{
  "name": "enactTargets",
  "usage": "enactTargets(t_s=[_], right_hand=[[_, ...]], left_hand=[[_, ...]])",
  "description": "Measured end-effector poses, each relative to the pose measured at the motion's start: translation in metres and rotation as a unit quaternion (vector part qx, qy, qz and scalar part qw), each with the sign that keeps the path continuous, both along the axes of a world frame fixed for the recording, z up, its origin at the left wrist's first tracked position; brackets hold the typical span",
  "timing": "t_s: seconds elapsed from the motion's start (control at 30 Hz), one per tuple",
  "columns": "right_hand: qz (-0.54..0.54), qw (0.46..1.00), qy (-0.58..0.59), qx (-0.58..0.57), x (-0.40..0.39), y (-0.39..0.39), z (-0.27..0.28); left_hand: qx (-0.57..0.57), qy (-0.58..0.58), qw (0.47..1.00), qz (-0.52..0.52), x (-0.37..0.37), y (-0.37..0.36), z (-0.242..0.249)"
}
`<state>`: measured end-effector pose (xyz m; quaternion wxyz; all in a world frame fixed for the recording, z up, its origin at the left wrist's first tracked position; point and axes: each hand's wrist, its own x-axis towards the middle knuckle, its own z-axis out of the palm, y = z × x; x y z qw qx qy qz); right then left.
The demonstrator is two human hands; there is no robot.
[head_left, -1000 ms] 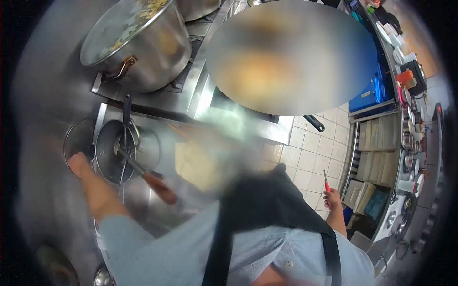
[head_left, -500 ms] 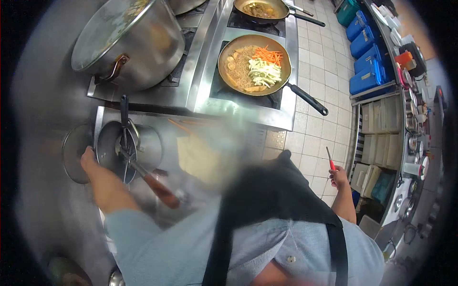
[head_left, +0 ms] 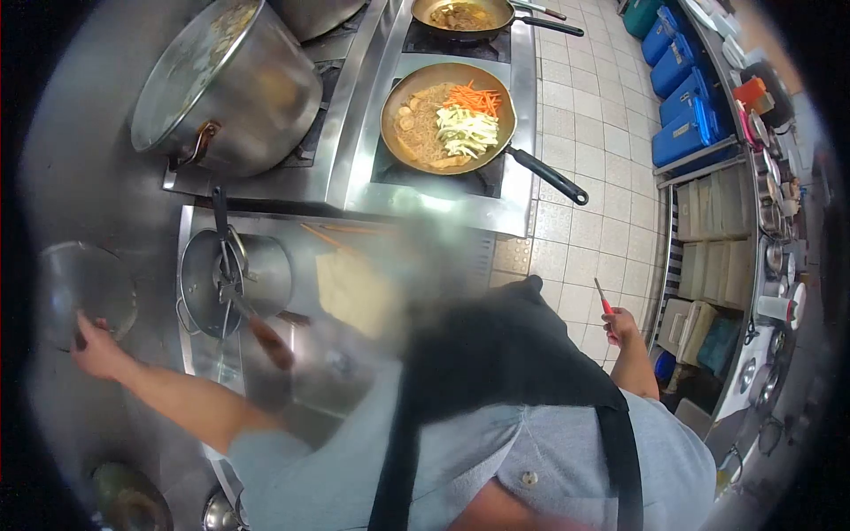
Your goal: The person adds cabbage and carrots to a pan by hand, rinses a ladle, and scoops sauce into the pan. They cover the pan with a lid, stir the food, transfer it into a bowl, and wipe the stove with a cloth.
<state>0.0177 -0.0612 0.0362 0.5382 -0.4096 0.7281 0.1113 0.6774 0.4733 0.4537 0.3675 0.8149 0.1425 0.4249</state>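
Observation:
At the far left, my left hand (head_left: 99, 350) grips the edge of a round, see-through lid (head_left: 87, 288), thumb over the rim. Beside it, in the steel counter's recess, stands a metal pot (head_left: 266, 270) with several utensils in it, one with a black handle and one with a wooden handle (head_left: 268, 343). Out to the right, my right hand (head_left: 622, 327) is closed around a slim red-handled tool (head_left: 608, 309), its thin tip pointing up and away over the floor. What kind of tool it is, I cannot tell.
On the stove, a frying pan (head_left: 423, 164) holds noodles, carrot strips and pale green strips. Another pan (head_left: 460, 34) sits behind it. A big stockpot (head_left: 266, 106) stands left. Shelving on the right carries blue bins (head_left: 682, 137) and dishes. Tiled floor (head_left: 567, 239) runs between.
My left hand has moved left, carrying the lid away from beside the pot with the utensils. My right hand still holds the red-handled tool. The view has shifted slightly.

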Motion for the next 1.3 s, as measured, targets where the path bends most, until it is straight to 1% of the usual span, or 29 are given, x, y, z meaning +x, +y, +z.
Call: enactTargets(t_s=[0.07, 0.13, 0.17, 0.2, 0.27, 0.3, 0.37, 0.4, 0.43, 0.47, 0.53, 0.6, 0.63, 0.67, 0.7, 0.73, 0.8, 0.83, 0.87, 0.93, 0.97, 1.03, 1.07, 1.13, 1.17, 1.2, 1.23, 1.27, 1.3], right_hand=[[-0.002, 1.000, -0.010, 0.000, -0.007, -0.006, -0.003], [-0.003, 1.000, -0.019, -0.004, -0.017, -0.013, -0.009], [-0.015, 0.999, -0.029, -0.009, -0.025, -0.016, -0.013], [-0.028, 0.999, -0.041, -0.013, -0.033, -0.019, -0.017], [-0.035, 0.998, -0.050, -0.015, -0.055, -0.025, -0.023], [-0.048, 0.996, -0.070, -0.008, -0.070, -0.026, -0.028], [-0.057, 0.994, -0.090, -0.012, -0.096, -0.025, -0.029], [-0.060, 0.993, -0.098, -0.017, -0.115, -0.026, -0.034], [-0.066, 0.992, -0.106, -0.021, -0.134, -0.023, -0.041], [-0.070, 0.991, -0.109, -0.022, -0.157, -0.023, -0.048], [-0.071, 0.991, -0.104, -0.041, -0.198, -0.018, -0.053], [-0.061, 0.994, -0.072, -0.054, -0.225, -0.014, -0.035], [-0.051, 0.997, -0.045, -0.046, -0.230, -0.011, -0.014], [-0.049, 0.997, -0.046, -0.047, -0.234, -0.008, 0.001], [-0.092, 0.994, -0.028, -0.050, -0.236, -0.004, 0.013], [-0.133, 0.990, -0.010, -0.052, -0.239, -0.004, 0.017], [-0.151, 0.987, -0.026, -0.045, -0.258, -0.005, 0.002], [-0.157, 0.986, -0.046, -0.039, -0.263, -0.007, -0.006], [-0.163, 0.984, -0.063, -0.036, -0.269, -0.012, -0.016], [-0.180, 0.977, -0.110, -0.029, -0.278, -0.024, -0.037], [-0.194, 0.971, -0.139, -0.027, -0.282, -0.029, -0.045], [-0.212, 0.961, -0.178, -0.020, -0.285, -0.042, -0.056], [-0.218, 0.960, -0.174, -0.023, -0.280, -0.049, -0.047], [-0.123, 0.989, -0.076, -0.036, -0.225, -0.070, 0.013], [-0.175, 0.982, -0.059, -0.030, -0.224, -0.078, 0.011], [-0.172, 0.980, -0.070, -0.074, -0.238, -0.083, -0.003], [-0.209, 0.970, -0.101, -0.074, -0.245, -0.090, -0.010], [-0.197, 0.973, -0.052, -0.113, -0.218, -0.099, 0.021], [-0.216, 0.966, -0.046, -0.135, -0.204, -0.112, 0.036]], left_hand=[[0.134, 0.022, 0.991, -0.002, -0.037, -0.056, 0.035], [0.020, -0.009, 0.985, -0.172, -0.028, -0.071, 0.047], [0.034, -0.020, 0.955, -0.294, -0.010, -0.070, 0.047], [0.048, -0.034, 0.910, -0.411, 0.005, -0.074, 0.049], [0.091, 0.010, 0.907, -0.411, -0.033, -0.171, 0.052], [0.125, 0.025, 0.886, -0.446, -0.054, -0.218, 0.048], [0.144, 0.086, 0.851, -0.497, -0.082, -0.298, 0.021], [0.184, 0.121, 0.846, -0.486, -0.095, -0.334, 0.007], [0.175, 0.151, 0.821, -0.521, -0.088, -0.360, -0.020], [0.261, 0.193, 0.819, -0.474, -0.103, -0.390, -0.036], [0.290, 0.280, 0.779, -0.481, -0.090, -0.429, -0.091], [0.357, 0.240, 0.754, -0.497, -0.067, -0.451, -0.149], [0.357, 0.239, 0.754, -0.497, -0.062, -0.459, -0.169], [0.395, 0.262, 0.724, -0.502, -0.057, -0.466, -0.184], [0.433, 0.285, 0.691, -0.504, -0.055, -0.472, -0.192], [0.434, 0.287, 0.692, -0.500, -0.057, -0.478, -0.195], [0.415, 0.398, 0.660, -0.484, -0.061, -0.492, -0.200], [0.381, 0.460, 0.646, -0.474, -0.059, -0.499, -0.205], [0.382, 0.462, 0.646, -0.472, -0.052, -0.504, -0.223], [0.455, 0.334, 0.688, -0.456, -0.040, -0.514, -0.259], [0.416, 0.406, 0.667, -0.466, -0.046, -0.523, -0.253], [0.407, 0.407, 0.662, -0.480, -0.043, -0.529, -0.273], [0.398, 0.403, 0.659, -0.496, -0.043, -0.535, -0.281], [0.390, 0.367, 0.665, -0.521, -0.061, -0.534, -0.270], [0.381, 0.347, 0.663, -0.542, -0.062, -0.532, -0.267], [0.366, 0.374, 0.656, -0.544, -0.071, -0.534, -0.259], [0.356, 0.367, 0.673, -0.534, -0.064, -0.530, -0.271], [0.336, 0.334, 0.674, -0.567, -0.043, -0.521, -0.299], [0.294, 0.390, 0.649, -0.584, -0.053, -0.527, -0.287]])
